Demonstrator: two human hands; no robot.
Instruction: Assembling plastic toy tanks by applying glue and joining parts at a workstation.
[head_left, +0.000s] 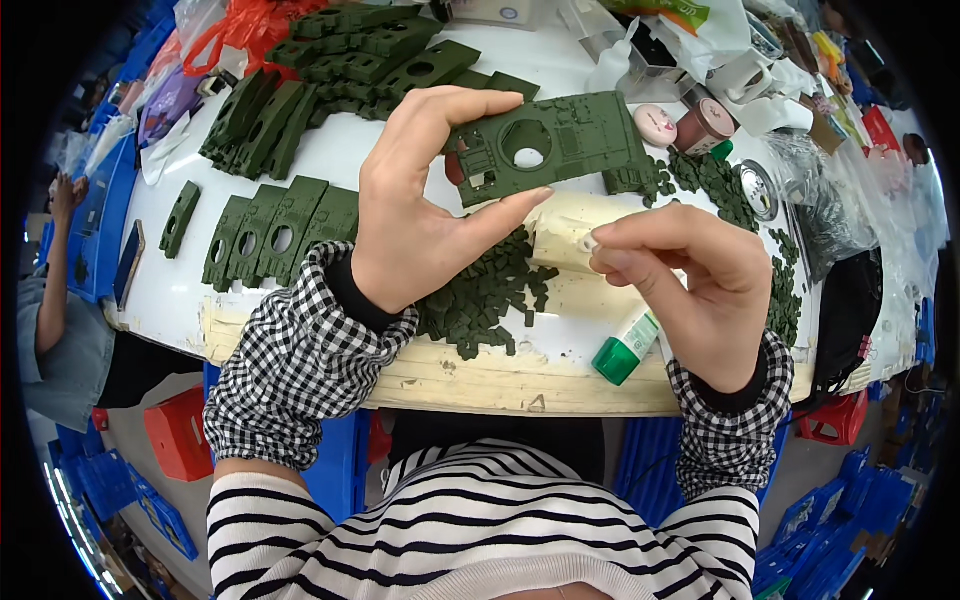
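My left hand [400, 215] grips a dark green plastic model tank hull [590, 135] by its left end, thumb along the near edge and fingers at the far edge. A round hole goes through the hull, and its top faces up. To the right and nearer, my right hand [705, 285] is closed in a pinch, with a tiny pale thing [588, 243] at its fingertips, too small to name. Below those fingertips lies a cream-coloured block [560, 228]. Close to my right wrist rests a small bottle with a green cap [617, 360]. Small green plastic pieces [470, 310] are heaped beneath my left hand.
More green hulls [285, 230] stand in a row at left, with a larger stack [370, 50] behind. Further loose green pieces [715, 185] lie at right beside a pink round container [705, 125]. Plastic bags and boxes crowd the far right. Another person's arm [55, 270] shows at far left.
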